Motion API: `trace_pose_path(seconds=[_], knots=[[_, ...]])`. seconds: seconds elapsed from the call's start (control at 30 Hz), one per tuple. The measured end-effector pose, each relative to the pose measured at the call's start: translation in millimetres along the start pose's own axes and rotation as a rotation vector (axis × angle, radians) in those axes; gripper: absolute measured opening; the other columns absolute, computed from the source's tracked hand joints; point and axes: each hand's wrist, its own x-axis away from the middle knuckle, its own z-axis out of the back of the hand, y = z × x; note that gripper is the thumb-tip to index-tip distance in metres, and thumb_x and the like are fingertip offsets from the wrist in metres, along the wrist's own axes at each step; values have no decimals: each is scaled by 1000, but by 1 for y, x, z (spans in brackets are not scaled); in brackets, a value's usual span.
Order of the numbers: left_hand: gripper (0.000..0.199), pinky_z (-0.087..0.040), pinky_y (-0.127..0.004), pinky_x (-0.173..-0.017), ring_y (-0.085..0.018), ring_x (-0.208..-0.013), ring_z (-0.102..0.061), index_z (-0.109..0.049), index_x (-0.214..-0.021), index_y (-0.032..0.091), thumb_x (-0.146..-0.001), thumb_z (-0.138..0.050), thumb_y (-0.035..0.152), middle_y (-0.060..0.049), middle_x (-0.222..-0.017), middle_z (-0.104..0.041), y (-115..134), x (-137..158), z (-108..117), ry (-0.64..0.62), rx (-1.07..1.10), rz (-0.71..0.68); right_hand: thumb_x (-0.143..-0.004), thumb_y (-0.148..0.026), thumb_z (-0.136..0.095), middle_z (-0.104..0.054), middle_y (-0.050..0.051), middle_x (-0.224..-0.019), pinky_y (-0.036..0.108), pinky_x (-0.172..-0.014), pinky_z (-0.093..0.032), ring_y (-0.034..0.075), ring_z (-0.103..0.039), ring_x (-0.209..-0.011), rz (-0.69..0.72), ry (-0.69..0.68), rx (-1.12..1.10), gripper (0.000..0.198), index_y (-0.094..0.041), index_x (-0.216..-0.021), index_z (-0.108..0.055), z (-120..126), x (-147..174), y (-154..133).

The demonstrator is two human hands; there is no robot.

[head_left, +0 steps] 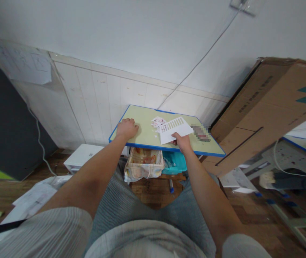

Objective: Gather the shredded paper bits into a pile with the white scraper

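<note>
On the small pale green desk (144, 138) with a blue edge, my left hand (127, 129) rests palm down near the left side, its fingers loosely bent and holding nothing that I can see. With the thumb on top, my right hand (181, 141) grips a white paper sheet (169, 135) by its near edge. Rows of small dark and beige strips are printed or stuck along the sheet's far half. A loose pile of small white paper pieces (157, 122) with reddish marks lies just beyond it. To the right, a pixelated item (201, 132) cannot be made out.
Beneath the desktop sit a cloth-lined basket (144, 166) and a turquoise bin (173, 163). A large cardboard box (266, 107) leans at the right. Behind the desk, a cable (201, 59) runs down the white wall. A white box (84, 157) stands on the floor, left.
</note>
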Motion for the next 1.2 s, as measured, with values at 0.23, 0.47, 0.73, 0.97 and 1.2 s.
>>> trace_pose_path(seconds=[0.23, 0.47, 0.73, 0.97, 1.2], knots=[[52, -56, -52, -123, -42, -152, -67, -79, -148, 12, -115, -49, 37, -27, -156, -76, -1, 0, -2, 10, 16, -6, -71, -26, -78, -71, -1, -57, 27, -42, -46, 17, -57, -46, 5, -27, 1, 13, -27, -76, -66, -1, 1, 0], [51, -57, -52, -122, -42, -151, -67, -81, -147, 15, -114, -50, 37, -25, -155, -77, -1, -1, -2, 15, 14, -1, -73, -30, -81, -72, 0, -59, 29, -44, -49, 19, -59, -47, 8, -46, -23, 17, -27, -83, -67, -1, 2, -3], [52, -57, -52, -122, -42, -151, -67, -80, -148, 13, -115, -49, 37, -26, -156, -77, 1, 1, 1, 9, 13, 4, -76, -29, -83, -69, 0, -54, 28, -44, -48, 18, -57, -46, 13, -51, -4, 19, -28, -76, -64, -1, 1, 0], [52, -58, -53, -121, -43, -152, -66, -80, -148, 13, -114, -49, 37, -26, -157, -76, 1, 1, 2, 3, 21, 5, -77, -30, -82, -71, 2, -56, 29, -47, -51, 18, -59, -47, 30, -141, 21, 16, -25, -71, -68, 0, 5, -4], [53, -57, -53, -123, -43, -152, -67, -79, -150, 9, -115, -50, 37, -27, -157, -76, 1, 1, 2, -1, 15, -2, -77, -32, -85, -72, 0, -57, 30, -48, -52, 19, -60, -48, 23, -171, 42, 15, -24, -78, -73, 1, 4, -5]])
